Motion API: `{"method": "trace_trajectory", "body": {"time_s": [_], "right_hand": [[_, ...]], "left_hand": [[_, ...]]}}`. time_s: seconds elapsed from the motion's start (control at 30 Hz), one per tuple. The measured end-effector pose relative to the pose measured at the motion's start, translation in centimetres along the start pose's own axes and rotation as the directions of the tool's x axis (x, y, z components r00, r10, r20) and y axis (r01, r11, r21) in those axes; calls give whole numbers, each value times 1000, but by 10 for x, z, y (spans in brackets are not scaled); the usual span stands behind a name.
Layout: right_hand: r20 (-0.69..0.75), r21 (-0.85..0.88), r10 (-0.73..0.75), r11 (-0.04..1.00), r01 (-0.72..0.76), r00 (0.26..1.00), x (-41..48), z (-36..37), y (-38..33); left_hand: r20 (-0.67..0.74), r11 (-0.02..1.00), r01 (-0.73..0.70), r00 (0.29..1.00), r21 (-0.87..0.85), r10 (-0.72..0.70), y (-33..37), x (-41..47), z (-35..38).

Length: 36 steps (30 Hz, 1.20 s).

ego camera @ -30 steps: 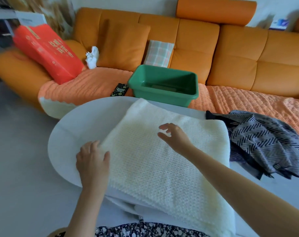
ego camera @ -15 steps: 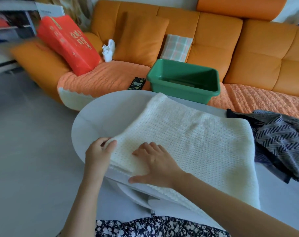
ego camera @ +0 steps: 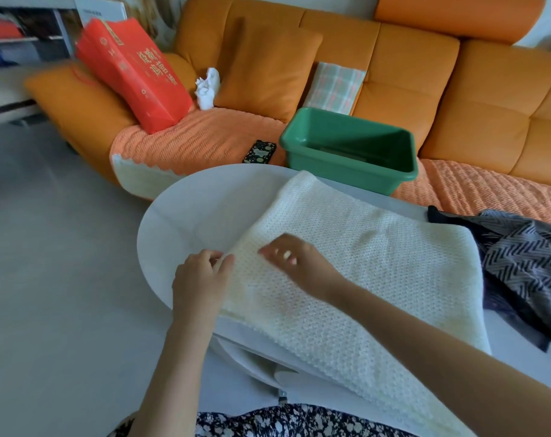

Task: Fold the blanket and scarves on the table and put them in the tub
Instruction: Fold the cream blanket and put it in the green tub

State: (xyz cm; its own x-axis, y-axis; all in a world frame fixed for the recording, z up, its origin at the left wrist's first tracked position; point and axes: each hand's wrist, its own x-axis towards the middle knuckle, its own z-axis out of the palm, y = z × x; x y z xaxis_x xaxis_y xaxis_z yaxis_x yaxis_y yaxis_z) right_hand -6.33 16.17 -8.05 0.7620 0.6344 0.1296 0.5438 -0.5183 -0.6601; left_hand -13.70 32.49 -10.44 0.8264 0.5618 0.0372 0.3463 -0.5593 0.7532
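Note:
A cream knitted blanket [ego camera: 372,263], folded into a wide band, lies across the white table [ego camera: 201,206] and hangs over its near edge. My left hand [ego camera: 201,279] pinches the blanket's left edge between thumb and fingers. Just to its right, my right hand [ego camera: 299,263] rests on the blanket's top with fingers curled at the same edge; it is blurred. Dark grey and black herringbone scarves [ego camera: 529,263] lie heaped on the table's right side. The green tub [ego camera: 350,149] stands behind the table on the sofa seat and holds nothing I can see.
An orange sofa [ego camera: 425,89] with a ribbed orange cover runs behind the table. On it are a red package [ego camera: 135,74], a white crumpled thing [ego camera: 208,88], a plaid cushion [ego camera: 334,88] and a dark phone [ego camera: 258,152]. Grey floor lies to the left.
My right hand came from the blanket's middle to its left edge beside my left hand, then lifted from flat to curled. My left hand closed on that edge. The view shifted left.

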Motion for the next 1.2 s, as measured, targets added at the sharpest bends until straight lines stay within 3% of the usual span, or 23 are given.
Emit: {"method": "trace_trajectory", "body": {"time_s": [0.1,0.3,0.37,0.47,0.53,0.63,0.7,0.8,1.0,1.1,1.2], "right_hand": [[-80,-94,99,990,-106,992,41,-14,19],[-2,-272,157,950,-152,988,103,-8,42],[-92,-335,148,927,-171,985,115,-3,45],[-314,-240,116,950,-197,942,120,8,49],[-224,-279,105,945,-167,969,118,19,55],[-12,-410,172,898,-162,985,120,24,63],[-11,-443,200,877,-184,980,126,17,67],[26,-519,257,830,-207,966,124,10,77],[43,-448,246,871,-201,968,113,7,76],[9,-414,233,886,-209,972,77,-7,66],[26,-486,206,858,-168,978,8,-24,56]], "left_hand": [[-6,997,-49,999,61,50,7,7,7],[14,990,-45,999,136,44,5,17,19],[-1,987,-8,1000,160,8,1,18,16],[-7,973,34,999,227,-33,1,21,12],[-27,936,-13,999,352,24,4,19,15],[-2,907,-243,966,345,260,14,19,25],[164,863,-378,925,336,342,18,19,34],[379,757,-481,865,443,328,12,11,49],[382,753,-423,891,504,245,16,8,50],[316,776,-408,906,480,281,26,2,49],[328,775,-503,858,382,396,34,-13,52]]}}
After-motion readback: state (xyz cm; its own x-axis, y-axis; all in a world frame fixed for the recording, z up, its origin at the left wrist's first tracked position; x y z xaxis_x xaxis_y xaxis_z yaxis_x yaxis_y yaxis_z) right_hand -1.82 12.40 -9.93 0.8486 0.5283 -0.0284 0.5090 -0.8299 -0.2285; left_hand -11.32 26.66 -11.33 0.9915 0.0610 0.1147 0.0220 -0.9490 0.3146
